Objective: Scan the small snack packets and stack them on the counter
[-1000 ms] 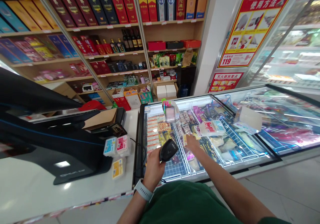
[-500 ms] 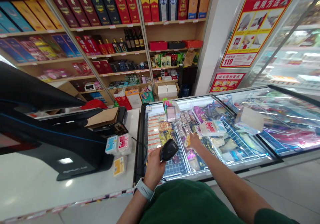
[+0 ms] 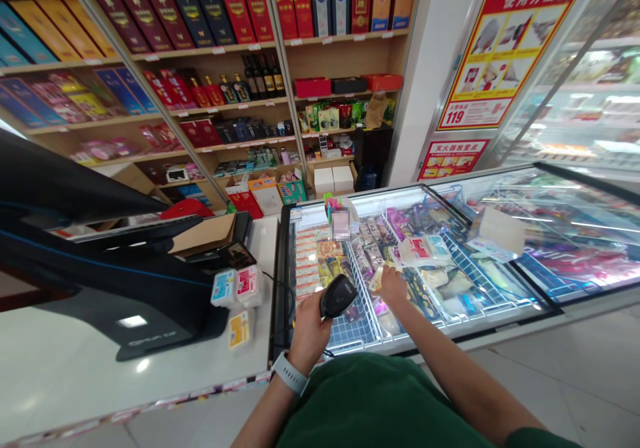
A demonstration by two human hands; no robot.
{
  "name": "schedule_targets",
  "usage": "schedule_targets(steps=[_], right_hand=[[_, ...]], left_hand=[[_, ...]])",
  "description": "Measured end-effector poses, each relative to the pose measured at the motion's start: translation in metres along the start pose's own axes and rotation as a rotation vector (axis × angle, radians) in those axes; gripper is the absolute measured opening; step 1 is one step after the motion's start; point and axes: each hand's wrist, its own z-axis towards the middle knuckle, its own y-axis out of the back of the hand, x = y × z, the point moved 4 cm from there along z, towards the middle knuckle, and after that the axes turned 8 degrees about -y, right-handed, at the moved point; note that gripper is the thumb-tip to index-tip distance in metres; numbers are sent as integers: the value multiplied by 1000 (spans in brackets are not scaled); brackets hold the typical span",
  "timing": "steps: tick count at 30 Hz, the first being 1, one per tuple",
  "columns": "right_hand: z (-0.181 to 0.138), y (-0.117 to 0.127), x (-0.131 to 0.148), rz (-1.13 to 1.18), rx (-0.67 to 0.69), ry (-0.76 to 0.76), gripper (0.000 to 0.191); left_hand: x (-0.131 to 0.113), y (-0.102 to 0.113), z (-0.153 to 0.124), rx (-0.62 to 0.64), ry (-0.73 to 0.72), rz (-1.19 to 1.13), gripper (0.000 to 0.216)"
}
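Note:
My left hand (image 3: 309, 325) is closed round a black barcode scanner (image 3: 338, 295), held over the near left corner of the glass-topped chest freezer (image 3: 500, 325). A grey watch sits on that wrist. My right hand (image 3: 393, 283) is just to the right of the scanner, fingers closed on a small yellow packet (image 3: 377, 279) over the freezer's wire baskets. A white and red packet (image 3: 420, 250) lies on the glass a little beyond my right hand. Packaged frozen goods fill the baskets under the glass.
A black till terminal (image 3: 100, 261) stands on the white counter (image 3: 60, 375) at left, with three small packs (image 3: 235, 288) beside its base. A white box (image 3: 497, 233) rests on the freezer glass at right. Shelves of boxed bottles (image 3: 200, 15) line the back wall.
My right hand has drawn slightly nearer and lifted the yellow packet up beside the scanner. The left hand and scanner have barely moved.

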Motion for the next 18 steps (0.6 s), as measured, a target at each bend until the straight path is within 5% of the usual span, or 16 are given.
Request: schedule_targets(steps=[18], right_hand=[[-8,33,-10,19,-46,40,24]], left_hand=[[2,0,-6,11,-17,18,49]])
